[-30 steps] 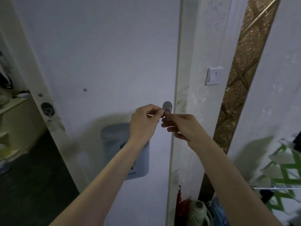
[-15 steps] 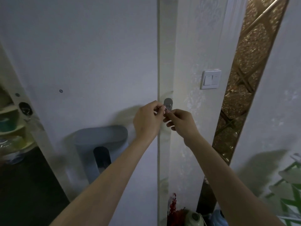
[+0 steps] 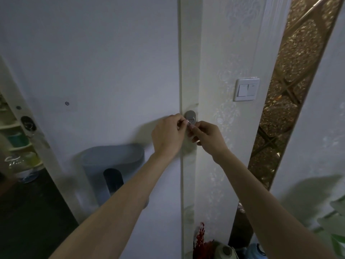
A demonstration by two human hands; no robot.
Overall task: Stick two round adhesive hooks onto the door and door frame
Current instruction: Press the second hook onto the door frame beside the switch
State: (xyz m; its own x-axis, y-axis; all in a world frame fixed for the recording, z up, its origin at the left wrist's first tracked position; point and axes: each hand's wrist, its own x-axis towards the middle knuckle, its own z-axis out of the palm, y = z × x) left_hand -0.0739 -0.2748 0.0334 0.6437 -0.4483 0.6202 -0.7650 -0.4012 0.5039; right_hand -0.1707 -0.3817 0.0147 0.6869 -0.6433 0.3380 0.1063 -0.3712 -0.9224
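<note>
A round silver adhesive hook (image 3: 190, 115) sits on the cream door frame (image 3: 189, 62), just right of the white door (image 3: 97, 53). My left hand (image 3: 168, 134) and my right hand (image 3: 208, 140) meet right below the disc. Both pinch the small metal loop (image 3: 190, 122) hanging from the hook, the left from the door side and the right from the wall side. My left hand covers the door's edge there. I see no second hook.
A grey holder (image 3: 112, 165) hangs on the door below my left arm. A double light switch (image 3: 246, 89) is on the wall to the right, beside a gold patterned strip (image 3: 283, 109). The door's latch plate (image 3: 28, 123) and shelves show at far left. Red decor (image 3: 200, 238) stands below.
The view has shifted, so the door spreads wider to the left. The hook and both hands now lie over the frame strip rather than over the door's edge. Both pinches have held.
</note>
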